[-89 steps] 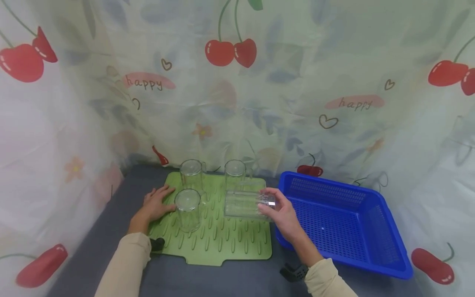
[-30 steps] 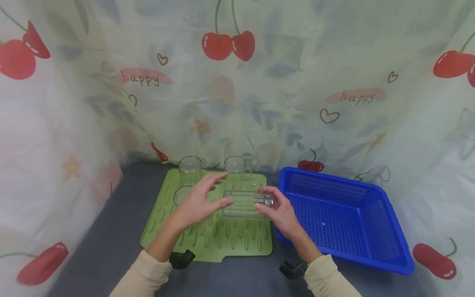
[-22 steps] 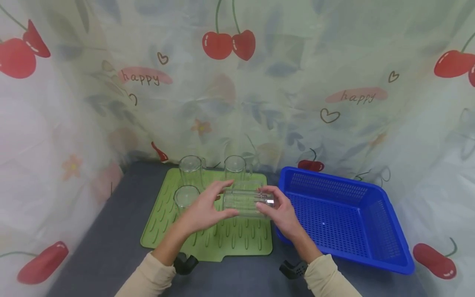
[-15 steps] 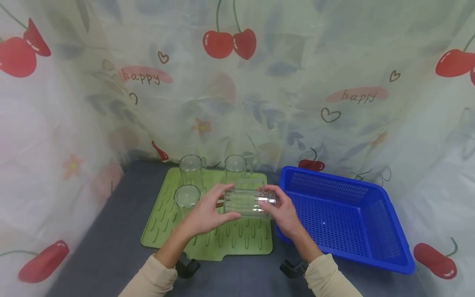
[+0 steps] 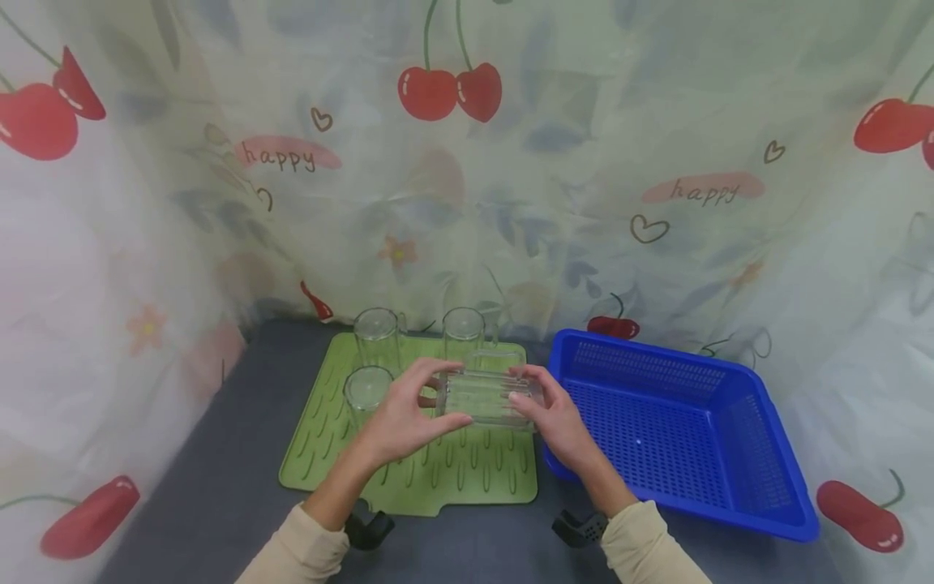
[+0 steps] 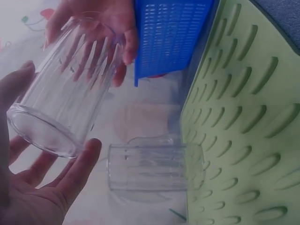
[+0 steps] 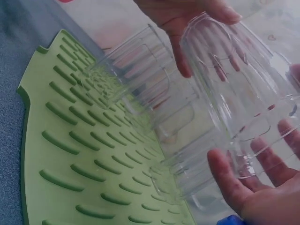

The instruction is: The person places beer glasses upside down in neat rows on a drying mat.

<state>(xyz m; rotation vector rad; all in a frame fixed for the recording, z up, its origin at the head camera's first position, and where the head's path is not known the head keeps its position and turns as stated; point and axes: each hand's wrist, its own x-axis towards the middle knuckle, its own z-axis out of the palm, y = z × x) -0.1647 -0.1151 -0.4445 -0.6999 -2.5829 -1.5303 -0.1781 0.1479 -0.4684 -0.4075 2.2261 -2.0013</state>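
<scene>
A clear glass mug (image 5: 481, 397) is held on its side above the green ridged mat (image 5: 409, 491). My right hand (image 5: 560, 418) grips its right end, thumb in front and fingers behind. At the other end, my left hand (image 5: 403, 415) holds it between thumb and fingers; the left wrist view shows these fingers curved about the mug's thick round end (image 6: 44, 131). The handle is on the side away from me. Three more clear mugs stand on the mat: one near left (image 5: 367, 386), one far left (image 5: 376, 328), one far right (image 5: 463, 324).
To the right of the mat is a blue perforated plastic basket (image 5: 759, 454). A dark grey cloth (image 5: 212, 454) covers the table. Curtains printed with cherries (image 5: 540, 203) hang close at the back and both sides.
My left hand has left its place beside the near-left mug and moved right, onto the left end of the held mug. My right hand has kept its grip in about the same place.
</scene>
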